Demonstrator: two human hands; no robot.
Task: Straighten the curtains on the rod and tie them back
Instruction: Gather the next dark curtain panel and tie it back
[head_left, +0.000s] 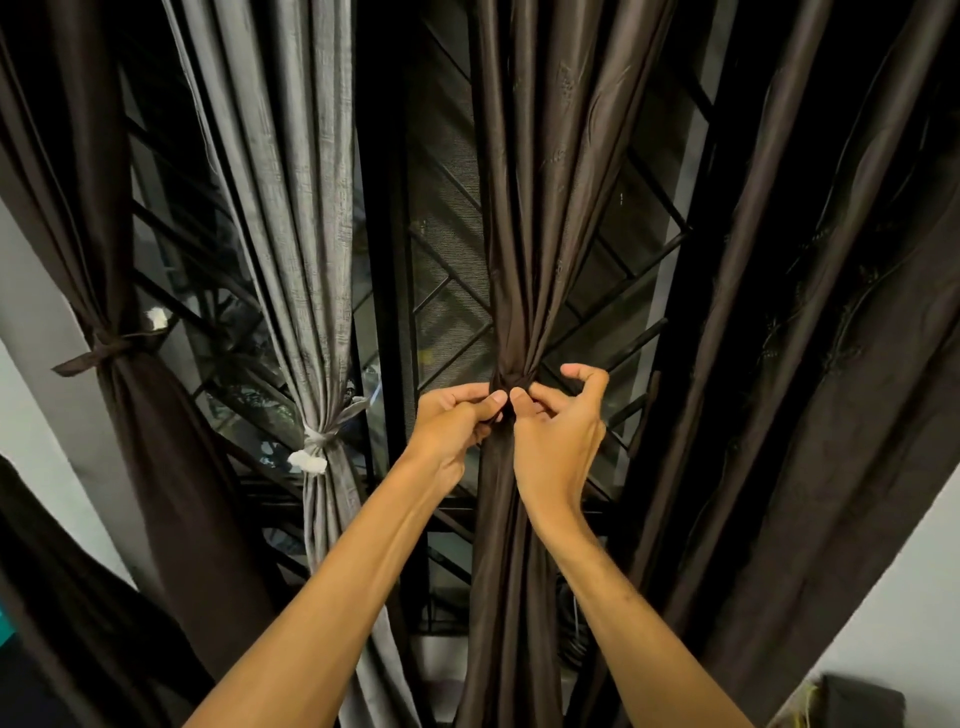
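Note:
A dark brown curtain (524, 208) hangs in the middle, gathered into a tight waist by a brown tie-back (511, 378). My left hand (452, 421) pinches the tie from the left with thumb and fingers. From the right, my right hand (558, 426) pinches the same tie, thumb against the knot and index finger raised and curled. Left of it, a grey curtain (306, 208) is bound with a pale tie (317, 441). At the far left another brown curtain (88, 182) is held by a brown tie (106, 351). A wider brown curtain (810, 312) hangs loose on the right.
Behind the curtains is a dark window with a black metal grille (447, 291) of diagonal bars. White wall (31, 395) shows at the left and lower right. A dark object (862, 699) sits at the bottom right corner.

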